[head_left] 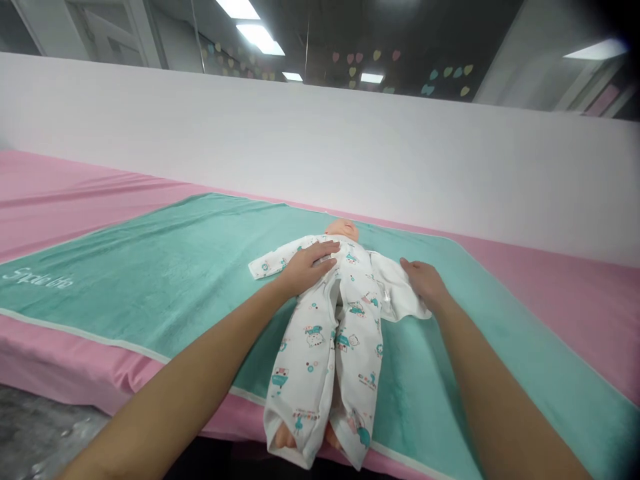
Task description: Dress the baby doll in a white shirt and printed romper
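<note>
A baby doll (343,229) lies on its back, its head at the far end and its feet towards me. It wears a white romper (315,333) printed with small animals and vehicles, whose legs reach over the near edge. My left hand (307,267) rests on the romper's chest with its fingers stretched out. On the right, a plain white flap (395,283) of the romper is spread out beside the doll's body. My right hand (423,279) is closed at the outer edge of this flap, with the fingertips partly hidden. Bare toes (285,437) show at the leg openings.
Under the doll lies a green towel (165,267) with white edging and lettering at its left. A pink sheet (60,187) covers the surface below. Behind stands a white wall (250,140), with a mirror or glass panel (340,33) above it showing heart stickers and lights.
</note>
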A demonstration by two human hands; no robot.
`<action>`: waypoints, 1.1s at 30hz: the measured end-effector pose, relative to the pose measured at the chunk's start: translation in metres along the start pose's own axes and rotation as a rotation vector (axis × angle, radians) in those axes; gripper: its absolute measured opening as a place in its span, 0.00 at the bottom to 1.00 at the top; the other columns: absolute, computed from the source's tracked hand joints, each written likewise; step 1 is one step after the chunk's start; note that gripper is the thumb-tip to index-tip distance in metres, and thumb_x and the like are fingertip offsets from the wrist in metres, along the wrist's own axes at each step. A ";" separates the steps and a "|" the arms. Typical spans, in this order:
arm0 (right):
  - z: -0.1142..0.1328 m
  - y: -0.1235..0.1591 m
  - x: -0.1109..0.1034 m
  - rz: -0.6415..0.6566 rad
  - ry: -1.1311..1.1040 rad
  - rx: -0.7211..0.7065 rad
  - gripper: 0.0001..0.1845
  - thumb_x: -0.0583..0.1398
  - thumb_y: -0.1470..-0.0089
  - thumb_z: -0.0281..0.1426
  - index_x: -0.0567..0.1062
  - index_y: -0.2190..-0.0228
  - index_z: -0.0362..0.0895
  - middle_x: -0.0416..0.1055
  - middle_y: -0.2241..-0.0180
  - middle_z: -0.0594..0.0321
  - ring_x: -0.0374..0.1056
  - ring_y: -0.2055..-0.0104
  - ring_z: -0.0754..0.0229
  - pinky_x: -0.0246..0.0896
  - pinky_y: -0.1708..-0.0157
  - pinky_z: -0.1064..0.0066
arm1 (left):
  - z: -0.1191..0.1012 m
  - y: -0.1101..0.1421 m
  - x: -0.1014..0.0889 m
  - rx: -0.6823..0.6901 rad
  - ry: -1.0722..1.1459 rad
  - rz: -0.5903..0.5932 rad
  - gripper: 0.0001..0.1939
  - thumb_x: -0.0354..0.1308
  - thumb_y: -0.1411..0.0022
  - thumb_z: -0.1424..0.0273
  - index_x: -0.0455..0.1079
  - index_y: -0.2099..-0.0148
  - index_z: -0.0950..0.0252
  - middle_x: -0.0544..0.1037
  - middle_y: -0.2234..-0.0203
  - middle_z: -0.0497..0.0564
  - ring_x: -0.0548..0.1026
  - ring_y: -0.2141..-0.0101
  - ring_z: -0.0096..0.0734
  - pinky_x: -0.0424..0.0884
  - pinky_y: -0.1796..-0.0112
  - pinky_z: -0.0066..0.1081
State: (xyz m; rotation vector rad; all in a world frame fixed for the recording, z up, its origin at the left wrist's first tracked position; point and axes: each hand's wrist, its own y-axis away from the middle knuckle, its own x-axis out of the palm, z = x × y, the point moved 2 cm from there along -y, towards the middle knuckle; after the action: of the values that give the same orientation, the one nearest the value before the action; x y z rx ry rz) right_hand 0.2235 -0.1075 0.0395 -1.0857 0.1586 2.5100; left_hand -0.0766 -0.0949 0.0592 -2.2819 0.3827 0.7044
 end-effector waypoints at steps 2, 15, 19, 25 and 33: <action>0.001 0.010 -0.002 0.415 -0.178 0.063 0.27 0.56 0.52 0.53 0.76 0.69 0.42 0.75 0.67 0.52 0.70 0.68 0.53 0.61 0.72 0.66 | -0.003 0.001 -0.001 0.006 -0.035 -0.064 0.16 0.47 0.36 0.64 0.70 0.50 0.61 0.73 0.50 0.49 0.69 0.49 0.33 0.62 0.46 0.34; 0.076 0.057 0.035 0.235 -0.774 -0.385 0.17 0.59 0.51 0.41 0.70 0.60 0.47 0.73 0.60 0.60 0.71 0.63 0.54 0.66 0.64 0.62 | -0.008 -0.005 -0.008 -0.363 -0.269 -0.087 0.11 0.53 0.43 0.60 0.64 0.60 0.61 0.72 0.67 0.48 0.69 0.69 0.32 0.60 0.72 0.30; 0.101 0.095 0.058 0.112 -0.212 -0.810 0.08 0.57 0.49 0.34 0.70 0.65 0.47 0.64 0.45 0.60 0.58 0.43 0.50 0.50 0.43 0.51 | -0.002 -0.004 -0.005 -0.328 -0.228 -0.144 0.05 0.51 0.43 0.68 0.66 0.66 0.62 0.72 0.72 0.47 0.68 0.71 0.30 0.59 0.71 0.30; 0.109 0.122 0.064 0.052 0.016 -1.066 0.15 0.55 0.47 0.28 0.69 0.56 0.48 0.64 0.44 0.59 0.57 0.41 0.53 0.51 0.42 0.54 | -0.007 -0.005 -0.007 -0.310 0.200 -0.339 0.05 0.53 0.44 0.68 0.67 0.66 0.63 0.71 0.75 0.45 0.67 0.73 0.27 0.63 0.69 0.28; 0.102 0.114 0.051 0.152 -0.436 -0.788 0.14 0.50 0.39 0.36 0.73 0.70 0.46 0.76 0.67 0.63 0.71 0.63 0.60 0.64 0.60 0.67 | -0.015 -0.007 -0.017 -0.364 0.704 -0.186 0.14 0.61 0.48 0.65 0.67 0.59 0.64 0.75 0.67 0.50 0.72 0.67 0.28 0.67 0.64 0.29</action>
State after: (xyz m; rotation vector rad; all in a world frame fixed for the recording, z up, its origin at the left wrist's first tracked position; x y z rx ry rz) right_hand 0.0772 -0.1693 0.0670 -0.7370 -0.9697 2.9439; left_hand -0.0818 -0.0993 0.0816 -2.8259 0.3716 -0.1663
